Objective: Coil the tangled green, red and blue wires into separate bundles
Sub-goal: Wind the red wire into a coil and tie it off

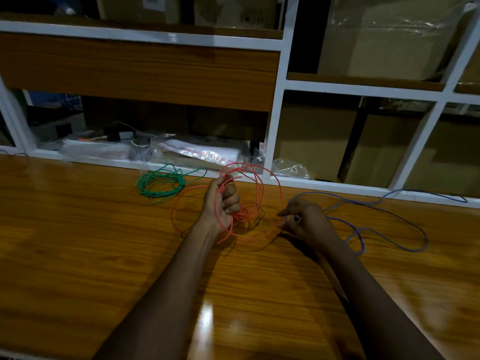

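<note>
Gripping red wire (242,215) loops right of the green wire (161,195), the left hand (222,201) bunches them; the right hand (305,220) pinches its loose strand, probably feeding slack.

Glossy wood-grain table (104,242); smooth plastic-coated red wire (259,188); white-painted shelf frame (278,105)

Left hand (222,201) grips gathered loops of red wire (242,214) above the tabletop (104,255). At its 3 o'clock, the right hand (306,222) pinches a red loop; blue wire (361,240) trails on toward 3 o'clock. Green wire (155,195) lies coiled at 10 o'clock.
</note>
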